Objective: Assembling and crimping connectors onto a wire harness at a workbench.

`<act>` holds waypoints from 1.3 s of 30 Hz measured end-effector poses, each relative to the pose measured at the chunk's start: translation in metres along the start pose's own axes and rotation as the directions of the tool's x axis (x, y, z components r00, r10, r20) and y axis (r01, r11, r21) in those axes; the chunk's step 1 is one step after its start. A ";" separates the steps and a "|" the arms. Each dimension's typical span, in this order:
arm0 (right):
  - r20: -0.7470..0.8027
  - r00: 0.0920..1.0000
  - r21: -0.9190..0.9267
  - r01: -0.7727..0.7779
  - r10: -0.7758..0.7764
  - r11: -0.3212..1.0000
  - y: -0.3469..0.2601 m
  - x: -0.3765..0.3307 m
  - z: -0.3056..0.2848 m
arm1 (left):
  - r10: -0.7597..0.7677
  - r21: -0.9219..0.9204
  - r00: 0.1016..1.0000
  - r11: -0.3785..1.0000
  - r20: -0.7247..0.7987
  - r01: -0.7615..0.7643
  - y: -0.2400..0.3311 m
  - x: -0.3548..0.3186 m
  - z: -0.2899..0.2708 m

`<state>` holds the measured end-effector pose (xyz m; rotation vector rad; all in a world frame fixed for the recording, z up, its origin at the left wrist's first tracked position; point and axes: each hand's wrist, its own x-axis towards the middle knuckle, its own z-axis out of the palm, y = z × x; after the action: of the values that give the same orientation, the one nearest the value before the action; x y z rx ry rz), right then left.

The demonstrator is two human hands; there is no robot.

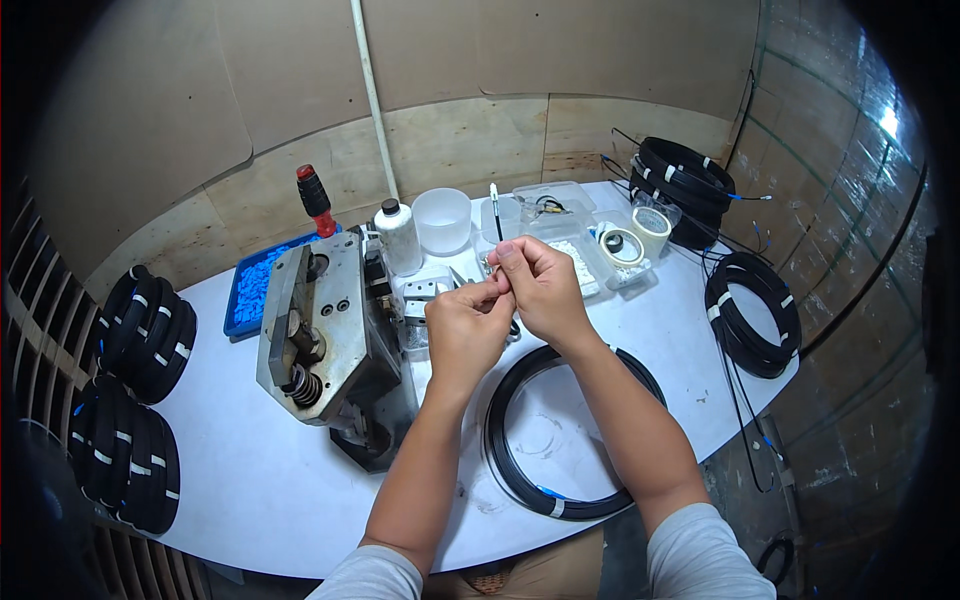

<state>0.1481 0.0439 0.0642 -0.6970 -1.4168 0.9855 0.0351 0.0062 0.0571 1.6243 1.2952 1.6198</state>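
Note:
A thin black cable with a white tip points up from between my hands over the middle of the table. My right hand grips it between thumb and curled fingers. My left hand is closed just below, its fingertips pressed against the right hand at the cable; the spot they pinch is hidden. Beneath my forearms lies a coil of black cable, bound with white tape and showing a bit of blue. Left of my hands stands a worn metal bench machine with a spring and bolts.
A blue tray of small blue pieces and a red-black screwdriver are behind the machine. Farther back stand a white bottle, a clear tub and tape rolls. Cable coils line the left edge; others lie right.

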 end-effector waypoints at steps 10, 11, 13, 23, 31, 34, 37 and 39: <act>0.007 1.000 -0.058 -0.005 0.005 0.998 0.002 0.000 -0.001 | -0.027 -0.027 1.000 0.999 -0.002 0.027 -0.002 0.000 0.001; 0.015 1.000 -0.057 -0.006 0.006 0.998 0.001 0.000 0.000 | -0.009 -0.041 1.000 0.999 -0.013 0.008 -0.002 0.000 0.002; 0.014 1.000 -0.047 -0.009 0.010 0.999 -0.001 -0.001 0.001 | -0.011 -0.035 1.000 0.999 -0.010 0.010 -0.001 0.000 0.001; 0.022 0.999 -0.029 -0.034 0.034 0.999 -0.005 -0.002 0.001 | -0.020 -0.048 1.000 0.999 0.008 0.020 -0.004 0.000 0.001; 0.031 0.998 0.001 -0.053 0.053 0.999 -0.003 -0.001 -0.003 | -0.035 -0.036 0.999 0.999 0.024 0.036 0.003 0.000 0.002; 0.048 0.997 0.034 -0.067 0.066 0.997 0.001 0.000 -0.002 | -0.023 -0.031 1.000 0.999 0.009 0.023 0.000 0.000 0.001; 0.061 0.996 0.034 -0.062 0.060 0.997 0.000 0.000 -0.003 | -0.016 -0.049 1.000 0.999 0.009 0.017 -0.003 0.000 0.003; 0.072 0.996 0.023 -0.055 0.053 0.998 -0.001 -0.001 -0.004 | -0.016 -0.058 1.000 0.998 0.010 0.017 -0.004 0.000 0.003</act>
<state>0.1518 0.0434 0.0645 -0.6906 -1.4518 1.0774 0.0365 0.0088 0.0536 1.5804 1.2417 1.6229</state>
